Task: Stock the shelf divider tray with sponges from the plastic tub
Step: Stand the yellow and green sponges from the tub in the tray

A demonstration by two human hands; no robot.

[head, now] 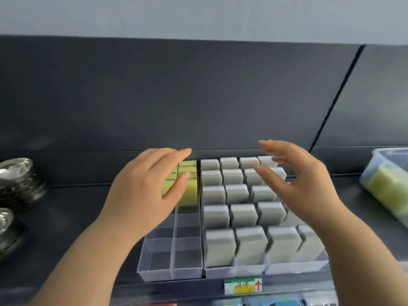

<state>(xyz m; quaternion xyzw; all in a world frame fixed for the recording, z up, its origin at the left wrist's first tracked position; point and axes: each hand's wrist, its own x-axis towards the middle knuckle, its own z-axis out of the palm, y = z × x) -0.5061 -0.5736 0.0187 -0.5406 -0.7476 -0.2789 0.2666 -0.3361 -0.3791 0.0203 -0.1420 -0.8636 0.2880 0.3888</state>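
Rows of upright grey sponges [238,195] fill the right of a clear divider tray [170,269] on a dark shelf [77,208], the right hand [302,184] spread open above them, the left hand [145,186] straight-fingered over yellow sponges [188,193] at back left, the plastic tub [379,166] far right.

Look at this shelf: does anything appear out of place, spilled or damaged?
Nothing looks spilled or damaged. The plastic tub at the right edge seems tilted, though the wide-angle view may cause that.
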